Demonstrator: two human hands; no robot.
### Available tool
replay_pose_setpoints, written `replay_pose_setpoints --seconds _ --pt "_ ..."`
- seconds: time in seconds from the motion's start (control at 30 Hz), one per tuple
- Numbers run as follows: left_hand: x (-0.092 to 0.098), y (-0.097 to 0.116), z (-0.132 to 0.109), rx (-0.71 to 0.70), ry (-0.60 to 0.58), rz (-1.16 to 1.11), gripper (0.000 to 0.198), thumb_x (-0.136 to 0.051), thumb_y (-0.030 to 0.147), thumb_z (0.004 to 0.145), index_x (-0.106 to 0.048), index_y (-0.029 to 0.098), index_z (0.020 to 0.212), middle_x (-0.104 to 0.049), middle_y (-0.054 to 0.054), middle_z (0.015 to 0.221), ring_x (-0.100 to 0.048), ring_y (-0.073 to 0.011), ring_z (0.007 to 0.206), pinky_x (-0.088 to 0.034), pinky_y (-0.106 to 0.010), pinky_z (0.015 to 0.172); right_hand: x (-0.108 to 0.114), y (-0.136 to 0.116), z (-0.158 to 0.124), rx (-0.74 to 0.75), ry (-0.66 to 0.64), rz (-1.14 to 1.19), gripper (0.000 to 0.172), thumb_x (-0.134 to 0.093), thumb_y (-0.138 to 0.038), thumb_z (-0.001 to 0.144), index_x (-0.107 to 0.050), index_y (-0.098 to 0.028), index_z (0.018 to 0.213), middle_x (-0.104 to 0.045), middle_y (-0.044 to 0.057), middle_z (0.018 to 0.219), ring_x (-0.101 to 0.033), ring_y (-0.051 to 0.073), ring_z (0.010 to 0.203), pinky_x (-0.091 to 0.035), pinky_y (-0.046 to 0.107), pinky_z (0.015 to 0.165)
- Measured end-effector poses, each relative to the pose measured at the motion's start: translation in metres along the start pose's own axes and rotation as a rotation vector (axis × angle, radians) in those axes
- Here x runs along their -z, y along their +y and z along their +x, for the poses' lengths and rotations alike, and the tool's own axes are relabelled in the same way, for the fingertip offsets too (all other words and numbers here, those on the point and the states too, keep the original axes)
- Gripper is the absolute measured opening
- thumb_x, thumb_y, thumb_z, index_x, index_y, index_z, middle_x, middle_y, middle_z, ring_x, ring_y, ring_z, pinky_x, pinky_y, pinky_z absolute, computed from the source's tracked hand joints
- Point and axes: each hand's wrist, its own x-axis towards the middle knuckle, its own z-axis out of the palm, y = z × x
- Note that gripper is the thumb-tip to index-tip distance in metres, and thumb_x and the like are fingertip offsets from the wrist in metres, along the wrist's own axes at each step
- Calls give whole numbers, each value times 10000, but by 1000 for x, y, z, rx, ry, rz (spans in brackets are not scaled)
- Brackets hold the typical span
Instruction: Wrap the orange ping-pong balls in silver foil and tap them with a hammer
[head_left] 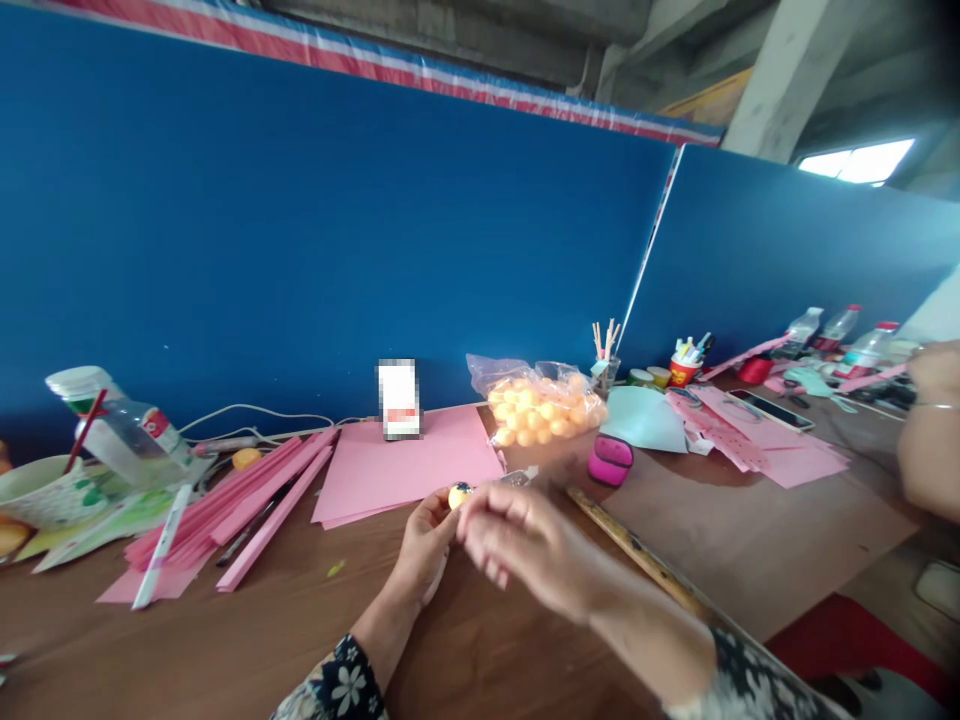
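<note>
A small orange-yellow ball (459, 496) with dark marks on its top sits between the thumb and fingertips of my left hand (424, 548). It looks like the balls in the clear plastic bag (536, 408) behind. Close on the ball's right side is my right hand (529, 545), its fingers curled in and slightly blurred. Whatever those fingers may pinch is hidden. Just beyond my right hand lies a small clear plastic piece (520, 476). Pink paper sheets (405, 465) lie flat in front of my hands.
Pink paper strips (262, 500), a white pen (161, 545) and a tilted plastic bottle (150, 435) are on the left. A phone-like object (400, 400) stands behind the sheets. A magenta case (610, 460) and a wooden strip (637, 550) lie rightward. Another person's arm (930, 430) shows far right.
</note>
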Motion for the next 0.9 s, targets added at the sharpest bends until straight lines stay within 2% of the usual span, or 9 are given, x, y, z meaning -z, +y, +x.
replay_pose_setpoints --seconds 0.03,0.07,0.1,0.13,0.23,0.37,0.6,0.73,0.9 --pt "0 0 0 1 -15 5 368 -746 277 586 -627 129 900 -654 -59 828 -602 -157 754 -483 -244 665 21 8 13 -13 125 -187 246 -383 -357 897 -533 -168 948 -586 10 763 -534 97 641 -418 219 594" --pt "1 0 0 4 -37 11 363 -736 276 603 -623 134 917 -652 -62 856 -600 -153 773 -481 -241 683 41 18 24 -28 209 -438 207 -413 -326 885 -546 -169 910 -599 16 800 -544 108 707 -410 225 653" --pt "1 0 -1 8 -56 17 360 -729 276 613 -622 139 928 -649 -66 880 -599 -151 791 -479 -239 700 59 28 33 -88 253 -695 174 -430 -286 872 -561 -171 880 -613 18 820 -551 118 746 -395 224 673" --pt "1 1 -1 10 -64 22 360 -726 280 618 -622 142 934 -647 -69 895 -599 -150 803 -479 -240 712 73 39 39 -179 231 -932 174 -424 -260 864 -579 -182 857 -623 16 831 -556 127 758 -382 221 653" --pt "0 3 -3 14 -56 33 361 -731 293 608 -627 149 922 -645 -70 897 -599 -155 816 -479 -251 723 93 67 47 -265 211 -1085 203 -441 -182 819 -623 -169 727 -641 41 781 -564 167 751 -347 239 612" --pt "-3 6 -6 13 -35 42 355 -734 295 602 -628 151 908 -644 -65 880 -598 -158 813 -477 -258 721 87 88 55 -279 154 -1162 184 -476 -170 795 -653 -179 742 -657 44 808 -571 169 779 -331 235 620" --pt "1 3 -3 16 -49 30 351 -739 304 591 -632 157 891 -646 -62 886 -601 -154 809 -476 -252 719 78 99 69 -322 30 -1258 133 -527 -128 747 -658 -147 732 -667 66 780 -585 160 712 -333 225 579" --pt "3 1 -2 13 -74 29 349 -730 304 605 -629 159 906 -646 -60 889 -598 -155 820 -475 -259 732 77 101 70 -331 15 -1296 167 -490 -117 782 -654 -125 751 -667 93 793 -591 167 703 -343 231 581" --pt "4 -2 0 -7 -72 49 356 -715 314 627 -624 158 933 -643 -65 907 -593 -153 823 -474 -257 729 76 102 68 -321 27 -1316 188 -459 -129 819 -635 -133 883 -661 101 848 -591 170 732 -350 234 606"
